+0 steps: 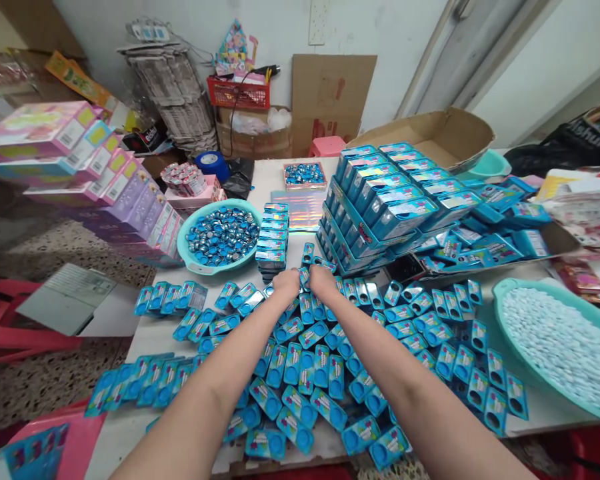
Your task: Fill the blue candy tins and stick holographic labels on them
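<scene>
Both my arms reach forward over a white table (290,172) spread with many small blue boxes (306,367). My left hand (286,283) is closed, with its fingers curled at the edge of a small blue box. Close beside it on the right, my right hand (321,280) is closed too, against small blue boxes between the two hands. The backs of my hands hide what the fingertips hold. Just beyond my left hand stands a stack of blue boxes (273,235). Some of the spread boxes show round dark holes, others round blue discs.
A turquoise basin (220,268) of blue and silver caps stands left, another basin (500,293) of pale blue pieces right. Stacked blue display trays (370,233) rise behind my right hand. Pink and purple boxes (125,193) are piled left. A small tray (304,187) of caps lies at the back.
</scene>
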